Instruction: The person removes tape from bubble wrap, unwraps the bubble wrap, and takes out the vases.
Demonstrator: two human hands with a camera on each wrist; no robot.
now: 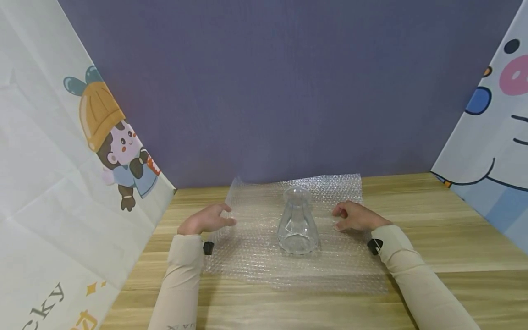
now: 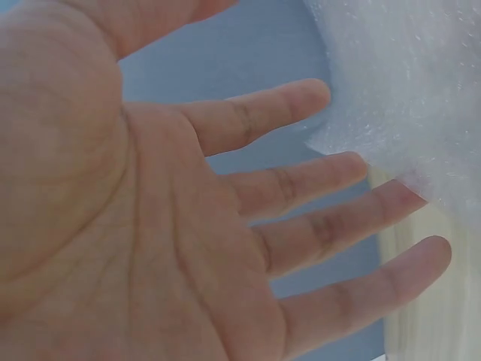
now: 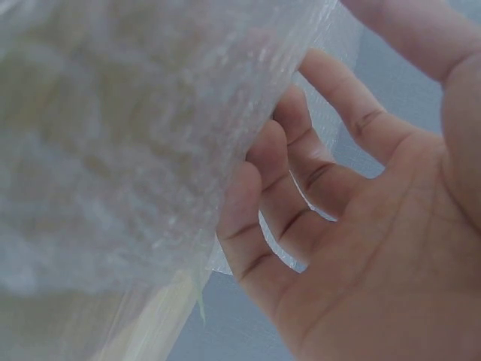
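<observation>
A clear glass vessel (image 1: 298, 224), narrow-necked and wide at one end, lies on a sheet of bubble wrap (image 1: 255, 256) in the head view. At the sheet's left edge is my left hand (image 1: 208, 220), fingers extended and spread; the left wrist view shows the palm (image 2: 150, 210) with fingertips at the edge of the wrap (image 2: 421, 90). My right hand (image 1: 356, 217) is at the right edge, its fingers slightly bent. In the right wrist view, the fingertips of that hand (image 3: 361, 210) are against the wrap's edge (image 3: 135, 150); whether they grip it I cannot tell.
The sheet lies on a wood-grain table (image 1: 433, 220). A dark purple-blue panel (image 1: 280, 91) stands behind it. White printed sheets with cartoon figures rise at the left (image 1: 41, 137) and right (image 1: 503, 151).
</observation>
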